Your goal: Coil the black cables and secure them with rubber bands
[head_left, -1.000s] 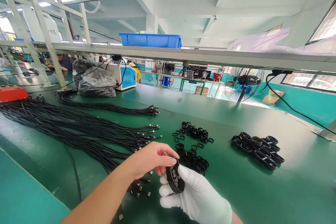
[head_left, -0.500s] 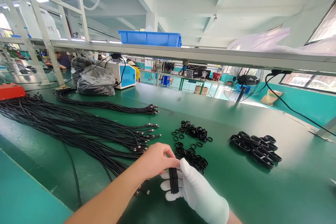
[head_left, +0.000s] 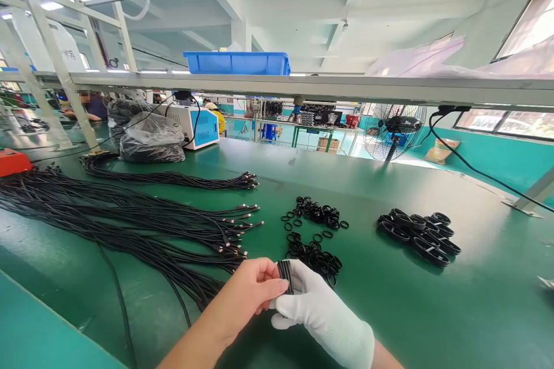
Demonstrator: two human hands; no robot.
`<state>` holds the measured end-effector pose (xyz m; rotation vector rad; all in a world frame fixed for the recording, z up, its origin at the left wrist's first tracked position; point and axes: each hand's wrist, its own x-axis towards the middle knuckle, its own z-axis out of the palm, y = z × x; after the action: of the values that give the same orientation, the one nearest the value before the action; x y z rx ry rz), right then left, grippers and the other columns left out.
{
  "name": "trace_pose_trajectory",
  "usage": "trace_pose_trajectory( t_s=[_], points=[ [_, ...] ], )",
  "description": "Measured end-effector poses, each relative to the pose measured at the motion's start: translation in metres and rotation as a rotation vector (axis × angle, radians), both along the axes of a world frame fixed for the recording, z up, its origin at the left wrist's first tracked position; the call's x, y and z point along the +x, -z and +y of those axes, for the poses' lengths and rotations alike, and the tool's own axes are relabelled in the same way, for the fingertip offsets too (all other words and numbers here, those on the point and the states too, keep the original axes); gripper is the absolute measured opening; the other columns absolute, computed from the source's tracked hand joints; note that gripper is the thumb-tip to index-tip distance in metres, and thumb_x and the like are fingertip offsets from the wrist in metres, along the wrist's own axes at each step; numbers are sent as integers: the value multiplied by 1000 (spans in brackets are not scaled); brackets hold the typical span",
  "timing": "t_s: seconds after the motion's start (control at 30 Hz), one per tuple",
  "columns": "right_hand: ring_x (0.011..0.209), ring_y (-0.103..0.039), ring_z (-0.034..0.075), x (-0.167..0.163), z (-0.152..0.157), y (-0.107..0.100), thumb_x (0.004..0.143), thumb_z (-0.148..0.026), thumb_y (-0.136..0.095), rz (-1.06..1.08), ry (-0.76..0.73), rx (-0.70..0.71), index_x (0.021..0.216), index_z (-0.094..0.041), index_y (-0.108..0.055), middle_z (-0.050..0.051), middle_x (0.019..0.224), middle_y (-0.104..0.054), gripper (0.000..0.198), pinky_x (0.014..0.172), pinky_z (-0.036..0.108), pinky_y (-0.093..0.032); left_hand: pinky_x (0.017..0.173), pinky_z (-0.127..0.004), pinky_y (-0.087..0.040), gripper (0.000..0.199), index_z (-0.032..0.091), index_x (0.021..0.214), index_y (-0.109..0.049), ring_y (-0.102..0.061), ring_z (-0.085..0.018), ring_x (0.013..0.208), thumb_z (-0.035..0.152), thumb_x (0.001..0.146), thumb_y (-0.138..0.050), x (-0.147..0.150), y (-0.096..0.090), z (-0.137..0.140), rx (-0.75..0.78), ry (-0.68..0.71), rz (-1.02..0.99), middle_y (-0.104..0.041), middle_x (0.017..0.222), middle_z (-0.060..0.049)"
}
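Between both hands is a small coiled black cable (head_left: 284,272), its loops stacked side by side. My bare left hand (head_left: 246,297) is closed, thumb and fingers pinching the coil from the left. My right hand (head_left: 318,302), in a white glove, wraps the coil from the right; its fingertips are partly hidden. Just beyond the hands lie two loose heaps of small black rings, a nearer heap (head_left: 315,256) and a farther heap (head_left: 318,213). Long black cables (head_left: 164,230) with metal plugs spread out to the left, their ends close to my left hand.
Several coiled cables (head_left: 418,236) lie piled at the right. Another cable bundle (head_left: 173,179), a plastic bag (head_left: 151,138) and a blue-white machine (head_left: 199,127) stand farther back. A shelf (head_left: 329,85) with a blue tray (head_left: 237,63) crosses above the green table (head_left: 433,323).
The coil has turned and risen slightly in my hands. My left fingers have moved from its top to its left side, and my gloved fingers have closed more around it. The view has shifted slightly.
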<state>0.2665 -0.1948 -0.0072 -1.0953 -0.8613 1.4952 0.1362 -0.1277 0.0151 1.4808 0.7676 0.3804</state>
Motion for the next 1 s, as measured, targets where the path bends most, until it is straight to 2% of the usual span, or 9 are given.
trace_pose_trajectory(
  t_s=[0.13,0.2,0.33,0.4,0.5,0.63,0.77,0.9,1.0],
  points=[
    [82,-60,20,-1,-2,-4,55,-25,-79,96,-30,-6,90,-13,-51,6,85,-59,46,62,28,-44,49,-19,-29,15,16,66,-48,-38,-7,52,25,72,-58,0,4,0,-20,20,-63,-45,57,6],
    [79,-60,19,-1,-3,-6,53,-24,-80,142,-28,-24,89,-13,-52,6,84,-59,47,60,27,-43,48,-20,-31,16,17,66,-49,-40,-9,51,29,75,-54,-1,4,1,55,4,2,-46,56,6],
    [80,-58,18,0,-4,-4,51,-21,-80,154,-9,-63,96,-15,-55,6,95,-59,52,61,28,-46,58,-24,-41,13,19,83,-59,-51,-12,63,19,77,-47,-2,8,-2,540,-197,150,-57,80,0],
    [79,-58,18,0,-2,1,46,-16,-78,119,4,-56,94,-15,-56,6,92,-60,53,59,29,-47,68,-26,-45,31,22,93,-60,-56,-14,73,7,71,-43,-2,14,-6,753,-223,115,-59,91,-1],
    [75,-59,18,-2,-1,6,43,-10,-75,130,-21,-39,88,-13,-58,4,83,-61,48,57,28,-47,67,-26,-46,32,22,83,-63,-59,-15,73,4,71,-39,1,23,-9,900,-275,69,-61,79,-1],
    [81,-61,21,-3,0,7,45,-9,-73,208,-51,-27,94,-13,-58,7,93,-63,52,61,29,-48,61,-23,-47,27,21,76,-63,-59,-13,66,5,69,-42,5,27,-8,831,-360,31,-61,72,1],
    [79,-60,19,-4,0,8,47,-11,-76,198,-36,-25,91,-13,-58,5,88,-60,47,61,29,-46,56,-22,-45,21,19,71,-63,-57,-13,61,7,68,-45,11,28,-4,670,-372,14,-59,68,1],
    [79,-58,16,0,-1,13,60,-18,-75,318,-102,38,97,-14,-57,4,89,-57,41,64,28,-43,57,-23,-42,21,20,69,-63,-53,-13,61,6,66,-47,12,20,5,666,-318,52,-57,69,2],
    [84,-57,17,5,-2,14,69,-24,-69,470,-182,78,102,-13,-58,7,95,-56,36,69,28,-43,66,-25,-44,23,22,85,-66,-57,-14,71,12,70,-53,3,5,14,554,-198,44,-62,82,1]
  ],
)
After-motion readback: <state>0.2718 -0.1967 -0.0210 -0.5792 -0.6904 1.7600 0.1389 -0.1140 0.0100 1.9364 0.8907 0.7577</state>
